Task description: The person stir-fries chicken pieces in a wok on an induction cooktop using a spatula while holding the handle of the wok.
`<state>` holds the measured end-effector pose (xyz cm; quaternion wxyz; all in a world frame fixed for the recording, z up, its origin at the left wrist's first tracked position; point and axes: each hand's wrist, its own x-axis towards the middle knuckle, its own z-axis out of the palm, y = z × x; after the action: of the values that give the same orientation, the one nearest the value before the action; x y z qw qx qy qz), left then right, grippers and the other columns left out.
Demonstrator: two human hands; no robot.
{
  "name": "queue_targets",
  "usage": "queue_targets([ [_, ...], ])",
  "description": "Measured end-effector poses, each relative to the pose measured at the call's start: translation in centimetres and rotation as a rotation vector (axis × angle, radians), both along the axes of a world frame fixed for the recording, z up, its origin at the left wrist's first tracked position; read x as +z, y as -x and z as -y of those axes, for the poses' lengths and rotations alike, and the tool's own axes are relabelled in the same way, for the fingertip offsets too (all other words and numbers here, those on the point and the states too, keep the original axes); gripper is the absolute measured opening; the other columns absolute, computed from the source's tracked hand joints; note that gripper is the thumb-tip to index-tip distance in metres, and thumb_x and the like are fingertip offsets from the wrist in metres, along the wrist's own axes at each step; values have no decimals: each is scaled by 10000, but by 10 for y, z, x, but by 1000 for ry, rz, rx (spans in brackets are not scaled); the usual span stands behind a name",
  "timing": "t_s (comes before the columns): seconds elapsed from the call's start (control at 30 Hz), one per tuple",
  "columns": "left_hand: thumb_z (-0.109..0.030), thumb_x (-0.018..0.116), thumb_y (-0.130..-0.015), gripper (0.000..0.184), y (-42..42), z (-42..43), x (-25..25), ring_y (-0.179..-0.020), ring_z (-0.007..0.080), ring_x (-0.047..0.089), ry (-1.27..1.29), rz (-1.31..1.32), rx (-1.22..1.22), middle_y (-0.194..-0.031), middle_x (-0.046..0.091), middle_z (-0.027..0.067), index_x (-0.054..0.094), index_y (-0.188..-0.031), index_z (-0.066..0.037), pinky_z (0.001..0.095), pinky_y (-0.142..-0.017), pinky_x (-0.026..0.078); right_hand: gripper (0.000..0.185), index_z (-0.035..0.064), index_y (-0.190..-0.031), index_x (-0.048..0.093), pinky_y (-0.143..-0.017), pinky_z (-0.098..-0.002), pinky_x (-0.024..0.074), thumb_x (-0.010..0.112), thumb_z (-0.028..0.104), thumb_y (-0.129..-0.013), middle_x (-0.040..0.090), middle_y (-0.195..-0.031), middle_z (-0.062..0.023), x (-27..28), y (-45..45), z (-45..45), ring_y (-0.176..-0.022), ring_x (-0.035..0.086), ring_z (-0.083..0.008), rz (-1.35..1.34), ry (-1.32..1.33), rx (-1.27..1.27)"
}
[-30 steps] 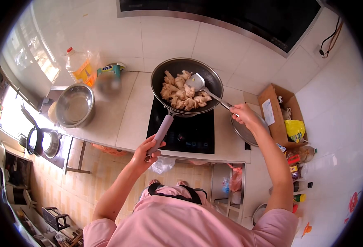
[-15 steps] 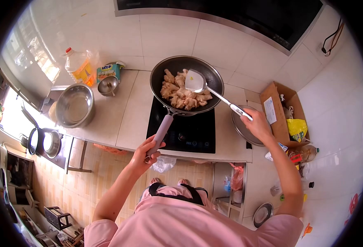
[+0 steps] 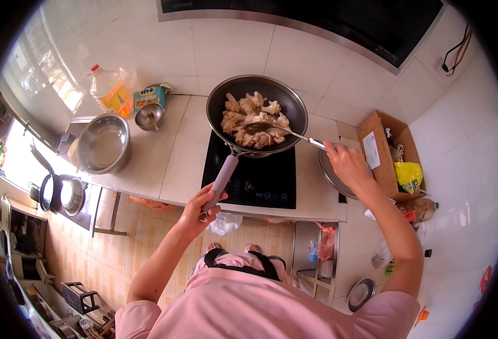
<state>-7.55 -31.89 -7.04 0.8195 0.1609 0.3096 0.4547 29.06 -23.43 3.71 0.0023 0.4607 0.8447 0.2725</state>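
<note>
A dark wok (image 3: 220, 97) with a mauve handle (image 3: 224, 174) sits over the black induction cooktop (image 3: 260, 186). Pieces of chicken (image 3: 235, 121) lie inside it, pale with some browned spots. My left hand (image 3: 203, 204) is wrapped round the lower end of the handle. In my right hand (image 3: 348, 165) is the handle of a spatula (image 3: 297, 135), which slants down to the left into the wok. Its blade is turned edge-on among the chicken pieces, partly hidden by them.
Left on the counter are a steel basin (image 3: 103, 144), a small metal bowl (image 3: 149, 116), a teal packet (image 3: 151, 97) and an oil bottle (image 3: 109, 90). On the right, a round lid (image 3: 332, 176) lies near a cardboard box (image 3: 376, 150). A range hood (image 3: 316, 25) overhangs the back.
The spatula blade has turned over and dropped lower among the chicken; its pale face no longer shows. My right hand has rotated with it. My left hand keeps its grip on the wok handle.
</note>
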Motion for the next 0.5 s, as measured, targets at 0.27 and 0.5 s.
queue_targets([
  [0.27, -175, 463, -928, 431, 0, 0, 0, -567, 75, 380, -4, -7, -3, -1006, 552, 92, 343, -1335, -98, 159, -416, 287, 247, 49, -1035, 575, -513, -407, 477, 597, 127, -802, 593, -636, -147, 5, -20, 0, -557, 601, -309, -299, 81, -120],
  [0.5, -176, 466, -928, 426, 0, -1, 1, -566, 74, 383, -2, -6, -2, -1005, 555, 90, 349, -1329, -94, 158, -416, 287, 245, 66, -1022, 584, -535, -422, 460, 618, 135, -790, 600, -650, -155, 13, -20, -9, -592, 592, -334, -412, 103, -147],
])
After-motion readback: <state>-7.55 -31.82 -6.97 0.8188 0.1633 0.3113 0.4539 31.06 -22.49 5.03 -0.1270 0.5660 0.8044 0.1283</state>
